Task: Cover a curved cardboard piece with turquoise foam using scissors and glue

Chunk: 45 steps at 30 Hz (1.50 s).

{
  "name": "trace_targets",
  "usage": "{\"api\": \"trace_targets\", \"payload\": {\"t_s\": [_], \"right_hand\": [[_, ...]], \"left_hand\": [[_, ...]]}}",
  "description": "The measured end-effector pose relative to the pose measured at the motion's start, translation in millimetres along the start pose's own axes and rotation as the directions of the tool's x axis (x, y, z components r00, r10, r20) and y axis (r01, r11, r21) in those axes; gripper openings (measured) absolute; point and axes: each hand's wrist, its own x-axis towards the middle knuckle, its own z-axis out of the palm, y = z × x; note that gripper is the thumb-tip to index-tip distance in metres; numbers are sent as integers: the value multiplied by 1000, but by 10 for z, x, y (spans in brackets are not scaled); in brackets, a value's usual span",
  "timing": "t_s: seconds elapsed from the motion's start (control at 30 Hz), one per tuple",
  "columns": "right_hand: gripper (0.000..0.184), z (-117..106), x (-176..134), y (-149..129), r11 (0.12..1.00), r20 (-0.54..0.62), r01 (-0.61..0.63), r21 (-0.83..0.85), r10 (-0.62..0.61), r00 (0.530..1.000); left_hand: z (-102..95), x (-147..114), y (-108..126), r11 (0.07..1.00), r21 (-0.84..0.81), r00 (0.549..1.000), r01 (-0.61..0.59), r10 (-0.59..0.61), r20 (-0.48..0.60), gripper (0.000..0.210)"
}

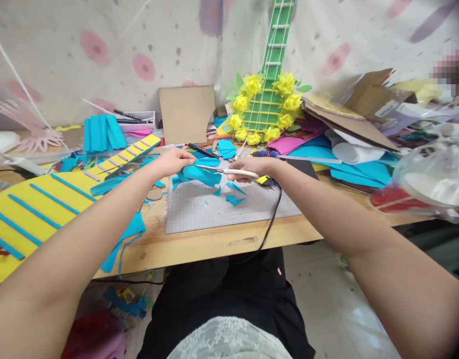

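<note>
Above the grey cutting mat point(199, 214), my left hand point(177, 160) pinches a piece of blue paper point(203, 174). My right hand point(247, 167) grips white-handled scissors point(240, 172), their blades pointing left and lying against the blue paper. Offcuts of blue paper point(234, 199) lie on the mat below my hands. Just behind my left hand is a black pen point(200, 150). How far the blades are apart is too small to tell.
A yellow guitar shape point(42, 199) with blue strips lies at left. Behind stands a green guitar point(264, 107) ringed by yellow paper flowers, beside a cardboard piece point(186, 114). A bagged red cup point(391, 199) sits at right. A black cable point(276, 209) crosses the mat and table edge.
</note>
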Motion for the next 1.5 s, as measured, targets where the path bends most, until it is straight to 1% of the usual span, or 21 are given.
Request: {"api": "trace_targets", "payload": {"t_s": [0.1,0.2,0.4,0.6,0.83,0.93,1.07,1.17,1.23,1.33,1.43,1.5], "right_hand": [[34,15,0,-33,998,-15,-28,51,28,999],[33,12,-18,-79,998,-27,-47,51,49,998],[38,-14,-49,-114,998,10,-10,-58,11,1000],[43,-3,-57,-132,998,3,-29,-49,29,1000],[29,-1,-67,-185,998,-41,-51,-43,49,998],[27,7,-62,-197,997,-54,-57,-48,54,997],[31,5,-64,-221,995,-49,-70,-69,67,997],[36,-23,-67,-224,985,-36,-69,-157,64,997],[41,-44,-63,-199,963,-42,-55,-263,45,998],[48,-53,-52,-126,910,-123,-74,-407,26,992],[52,-23,-42,-60,881,-228,-132,-455,28,973],[53,21,-29,-42,871,-293,-182,-457,46,955]], "left_hand": [[-9,4,-22,999,-31,1000,-9,9,0,14],[-12,4,-34,999,-43,1000,-21,21,-1,15],[-3,-3,-20,999,-34,1000,-22,22,-1,14],[2,19,-52,999,-29,1000,-13,13,23,16],[-10,21,-68,999,-44,999,-26,28,34,22],[-17,19,-69,999,-38,998,-38,39,47,22],[-24,12,-61,998,-32,997,-49,51,57,23],[-17,8,-58,999,-21,997,-47,48,56,21],[-4,10,-69,999,-32,999,-34,35,30,17],[12,30,-119,990,-140,997,15,-25,-68,10],[6,69,-190,972,-228,979,47,-90,-181,1],[-11,95,-232,960,-278,966,47,-114,-232,3]]}}
